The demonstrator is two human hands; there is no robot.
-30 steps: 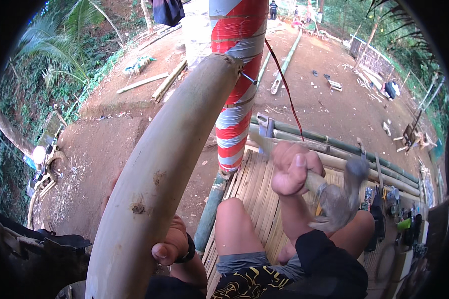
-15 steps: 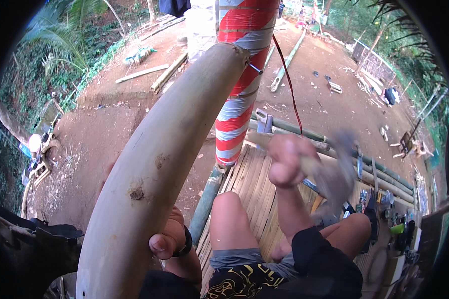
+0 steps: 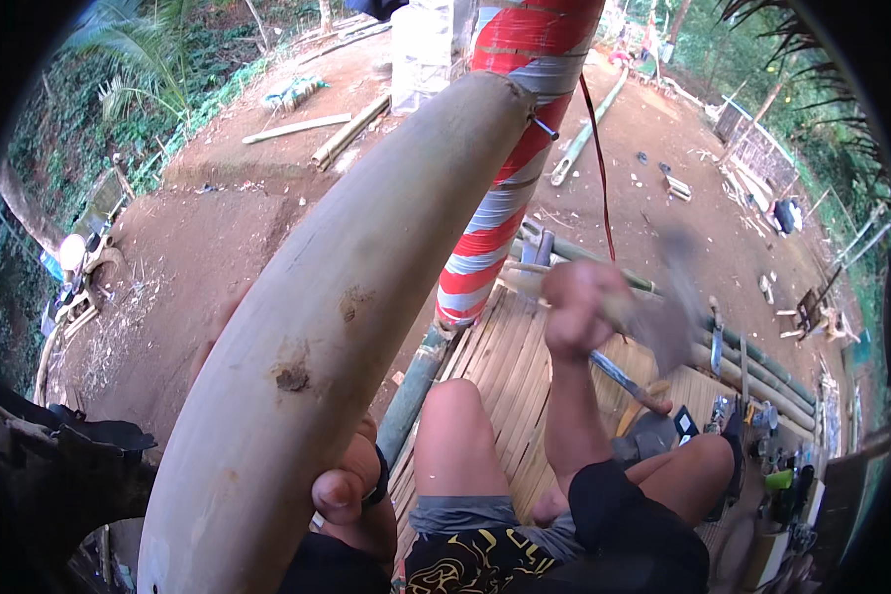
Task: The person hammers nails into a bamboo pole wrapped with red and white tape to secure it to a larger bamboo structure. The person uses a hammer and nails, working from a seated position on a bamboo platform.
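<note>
A thick, pale pole (image 3: 297, 327), smooth with brown marks, slants across the view from the lower left up to the taped post. My left hand (image 3: 343, 487) is wrapped round its right side near the lower end; most of its fingers are hidden behind the pole. At the pole's upper end a thin nail (image 3: 545, 129) sticks out sideways. My right hand (image 3: 586, 305) is closed round the handle of a hammer (image 3: 663, 322), raised to the right of the pole and apart from it. The hammer's head is smeared by motion.
A post (image 3: 480, 238) wrapped in red and silver tape stands just behind the pole, beside a dangling red cord (image 3: 604, 188). I sit on a bamboo slat platform (image 3: 495, 346). A blue-grey blade with a handle (image 3: 624, 378) and several tools lie at the right.
My view has shifted slightly, so the pole's upper end and the post appear further right. My right hand still holds the hammer up, its head still blurred. The left hand keeps its grip.
</note>
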